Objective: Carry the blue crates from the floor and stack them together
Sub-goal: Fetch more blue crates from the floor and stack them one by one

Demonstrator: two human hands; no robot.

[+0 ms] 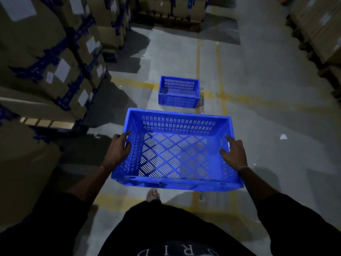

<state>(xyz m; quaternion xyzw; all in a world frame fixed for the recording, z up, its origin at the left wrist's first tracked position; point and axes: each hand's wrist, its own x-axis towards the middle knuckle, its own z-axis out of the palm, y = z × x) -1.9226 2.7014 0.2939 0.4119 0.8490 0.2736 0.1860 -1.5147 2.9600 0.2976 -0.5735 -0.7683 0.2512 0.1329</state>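
I hold an empty blue slotted crate (175, 150) in front of my waist, above the floor. My left hand (118, 150) grips its left wall, fingers hooked over the rim. On the right wall rests my right hand (235, 152), fingers spread over the rim and into the handle slot. A second blue crate (179, 92), also empty, stands on the floor straight ahead, beyond the far edge of the one I carry.
Tall stacks of cardboard boxes with blue tape (55, 61) line the left side. More boxes (321, 30) stand at the right and at the back (171, 10). Yellow lines (222, 95) mark the grey concrete floor. My foot (152, 194) shows below the crate.
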